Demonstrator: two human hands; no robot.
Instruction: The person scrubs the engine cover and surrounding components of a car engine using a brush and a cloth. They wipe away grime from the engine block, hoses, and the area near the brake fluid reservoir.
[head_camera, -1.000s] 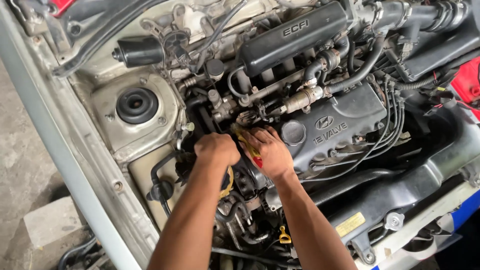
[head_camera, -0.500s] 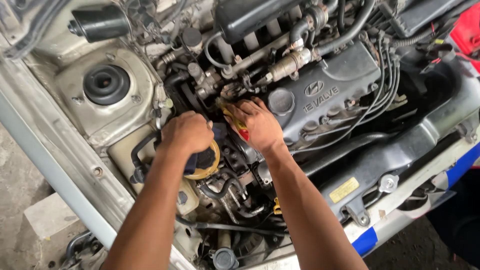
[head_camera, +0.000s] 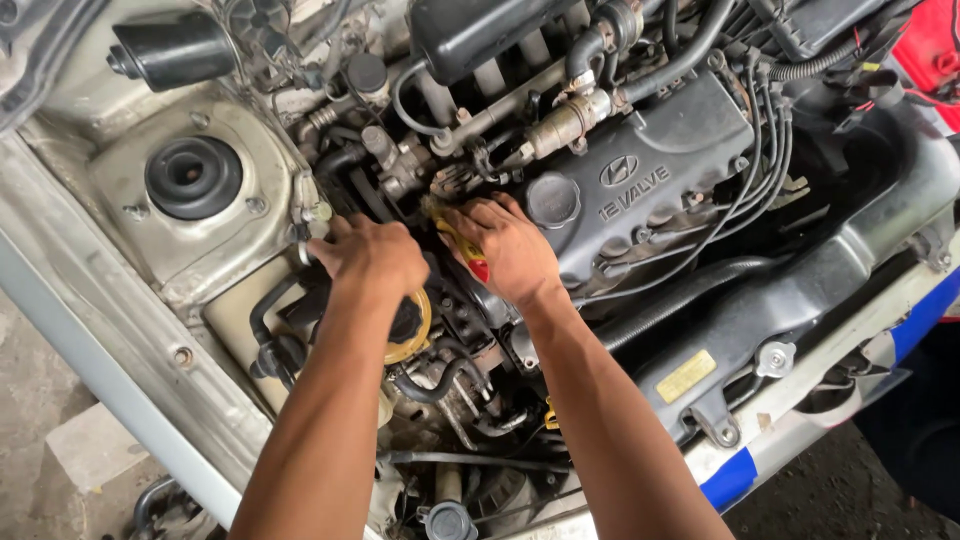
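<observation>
you are looking down into an open car engine bay. your right hand (head_camera: 505, 250) is curled shut around a tool with a red and yellow handle (head_camera: 468, 252), likely a screwdriver, its tip hidden among the parts at the near end of the dark valve cover (head_camera: 650, 190). the handle looks hard and light, probably a little slick with oil, so the full-palm grip you have on it suits it best.

your left hand (head_camera: 368, 258) is fisted low beside the right, just apart from it; the fingers are folded under, and it cannot be told what, if anything, they hold. just below it sits a round yellow-rimmed cap (head_camera: 412, 330).

room is tight. stiff black hoses (head_camera: 440, 385) crowd in under your wrists, ignition leads (head_camera: 745, 190) run to the right over the cover, and metal brackets with hard edges ring the gap. the pale strut tower (head_camera: 195, 180) to the left has open space above it, the freest way out for your arms.
</observation>
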